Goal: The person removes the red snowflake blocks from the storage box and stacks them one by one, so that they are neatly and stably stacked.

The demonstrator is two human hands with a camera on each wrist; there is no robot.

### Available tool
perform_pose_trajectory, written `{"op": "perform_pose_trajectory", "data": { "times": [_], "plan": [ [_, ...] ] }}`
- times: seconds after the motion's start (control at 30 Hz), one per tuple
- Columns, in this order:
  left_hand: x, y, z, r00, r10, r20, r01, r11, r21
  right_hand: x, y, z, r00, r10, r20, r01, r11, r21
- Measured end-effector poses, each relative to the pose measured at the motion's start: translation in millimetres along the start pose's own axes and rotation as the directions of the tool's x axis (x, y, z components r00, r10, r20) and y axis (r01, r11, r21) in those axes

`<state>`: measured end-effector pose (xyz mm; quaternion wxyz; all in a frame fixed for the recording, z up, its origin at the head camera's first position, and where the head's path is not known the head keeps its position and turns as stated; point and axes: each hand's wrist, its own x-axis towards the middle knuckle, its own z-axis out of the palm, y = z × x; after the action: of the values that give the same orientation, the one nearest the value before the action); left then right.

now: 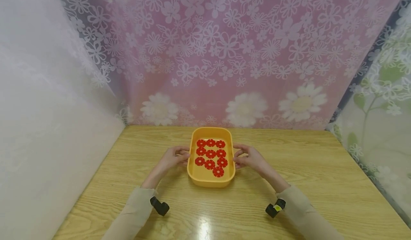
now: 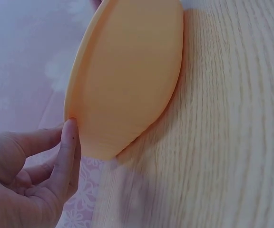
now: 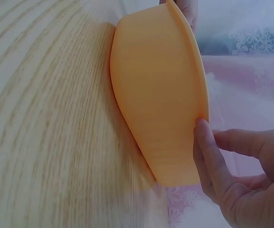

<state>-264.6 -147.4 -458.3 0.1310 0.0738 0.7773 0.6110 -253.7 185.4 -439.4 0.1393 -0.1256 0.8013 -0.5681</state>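
Observation:
A yellow rectangular plastic tray [image 1: 211, 181] with rounded corners stands on the wooden tabletop. Inside it lie several red notched discs [image 1: 210, 154], each with a small hole in its middle, spread flat in rough rows. My left hand [image 1: 173, 158] pinches the tray's left rim between thumb and fingers. On the opposite side, the right hand [image 1: 252, 158] pinches the right rim in the same way. In the left wrist view the left fingertips [image 2: 69, 128] lie under the rim against the tray's outer wall; the right fingertips [image 3: 201, 126] do likewise in the right wrist view.
Wooden tabletop [image 1: 289, 161] surrounds the tray. Behind it hangs a pink flowered curtain [image 1: 205, 54]. A white sheet [image 1: 48, 108] closes off the left side, and a flowered sheet [image 1: 379, 118] the right. Each wrist wears a small black camera [image 1: 159, 206].

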Motion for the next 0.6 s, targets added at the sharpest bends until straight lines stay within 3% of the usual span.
{"op": "perform_pose_trajectory", "data": {
  "times": [0.3,0.6],
  "plan": [
    [-6.2,-1.6,3.1,0.999,0.038,0.023,-0.039,0.999,0.033,-6.7,1,-2,1.000,0.009,0.017,-0.009,1.000,0.010],
    [-11.9,0.4,7.3,1.000,0.004,0.013,-0.005,0.999,0.042,-12.5,1,-2,0.999,-0.001,0.044,-0.001,0.999,0.038]
  ]
}}
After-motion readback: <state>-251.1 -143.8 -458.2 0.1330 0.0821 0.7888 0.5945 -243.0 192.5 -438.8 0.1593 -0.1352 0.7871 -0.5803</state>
